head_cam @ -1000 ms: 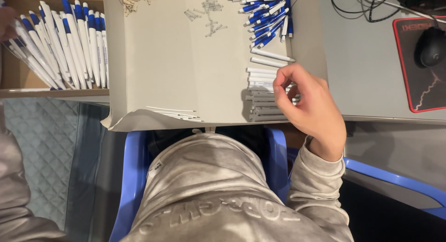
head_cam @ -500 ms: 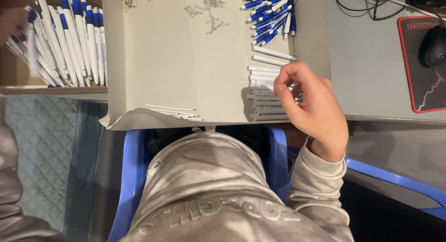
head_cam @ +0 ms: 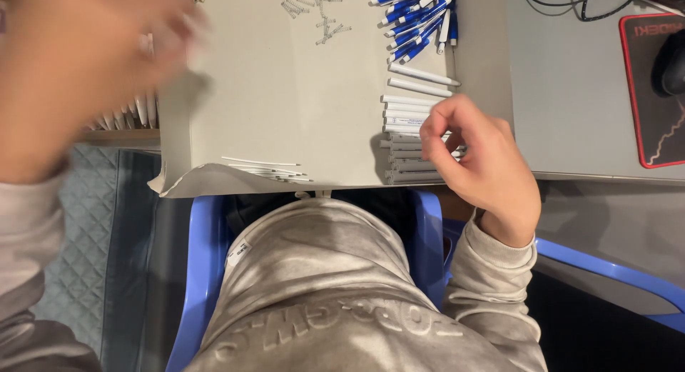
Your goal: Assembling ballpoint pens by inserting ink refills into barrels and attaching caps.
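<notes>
Right hand (head_cam: 479, 156) curled, thumb and forefinger pinched together over the stack of white barrels (head_cam: 409, 133) at the right edge of the grey card (head_cam: 285, 108); whether a barrel sits in the pinch cannot be told, fingertips hiding the contact. Barrels lying directly beneath and just left of the fingertips, long axes running left to right across the view, stacked in a column toward the body. Wrist bent inward, palm turned down and left, forearm rising from the lower right in a grey sleeve. Beyond the stack, farther from the body: a loose heap of blue-and-white pens (head_cam: 417, 18), fanned at a slant. Left of that, small springs (head_cam: 314, 8) scattered on the card. Near the card's front edge, a few thin white refills (head_cam: 267, 168), long axes also left to right. Left hand (head_cam: 78, 72) raised close to the camera, heavily blurred, its grip not readable; well apart from the stack. Right hand clearly nearer. Mouse pad (head_cam: 653, 93) at far right.
</notes>
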